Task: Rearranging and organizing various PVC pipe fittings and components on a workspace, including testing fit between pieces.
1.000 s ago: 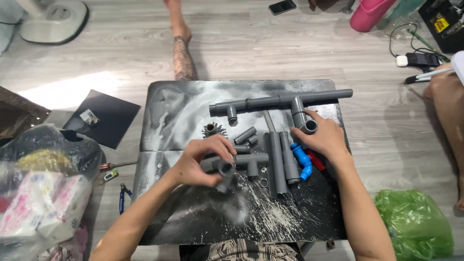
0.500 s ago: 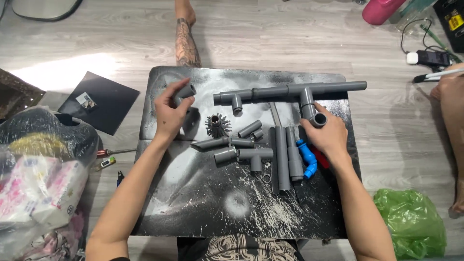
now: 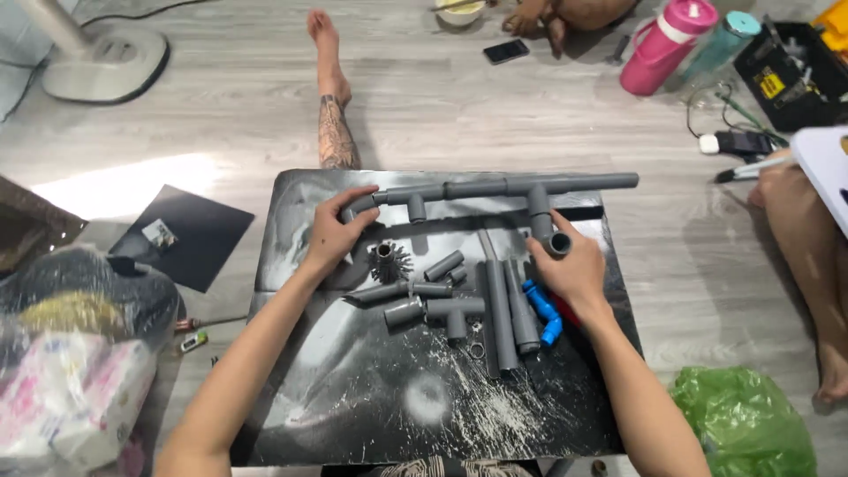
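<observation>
A long grey pipe assembly with two tee fittings lies across the far side of a black board. My left hand grips a grey elbow fitting pressed against the assembly's left end. My right hand holds the open end of the right tee's branch pipe. Loose grey pipes, a tee fitting, short couplings, a small round brush and a blue fitting lie between my hands.
A tattooed leg stretches beyond the board. Another person's leg is at the right. A green bag lies lower right, plastic bags at left, a fan base upper left, a pink bottle upper right.
My left hand picked up the elbow fitting from the pile, carried it up and left, then brought it to the left end of the pipe assembly. My right hand stayed on the tee branch.
</observation>
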